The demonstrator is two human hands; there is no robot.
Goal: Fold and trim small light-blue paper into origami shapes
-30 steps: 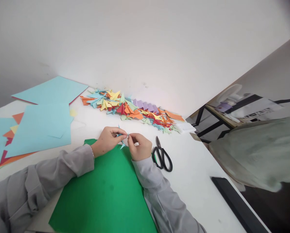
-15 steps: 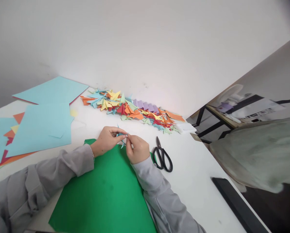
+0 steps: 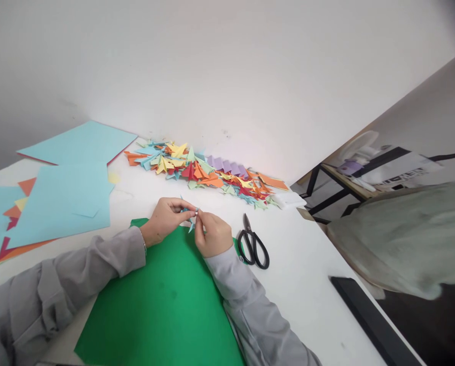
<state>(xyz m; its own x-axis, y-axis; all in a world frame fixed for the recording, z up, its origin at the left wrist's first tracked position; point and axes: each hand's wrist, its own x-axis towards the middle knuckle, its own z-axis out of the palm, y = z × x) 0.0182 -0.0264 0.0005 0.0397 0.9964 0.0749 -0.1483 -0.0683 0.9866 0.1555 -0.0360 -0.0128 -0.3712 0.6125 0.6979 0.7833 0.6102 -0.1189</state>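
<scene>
Between both hands is a small folded light-blue paper piece, pointed at its ends and mostly hidden by fingers. My left hand pinches it from the left, thumb and fingers pressed together. From the right, my right hand grips its tip between thumb and forefinger. Under my wrists lies a large green sheet. Black-handled scissors rest just right of my right hand, blades pointing away from me.
Along the wall runs a heap of colourful folded paper pieces. Light-blue sheets overlap other coloured paper at the left. A white wad sits at the heap's right end. A black bar lies along the right table edge.
The fingers have shifted slightly around the blue paper piece, both hands still pinching it. The whole view has moved a little, so everything sits slightly further left.
</scene>
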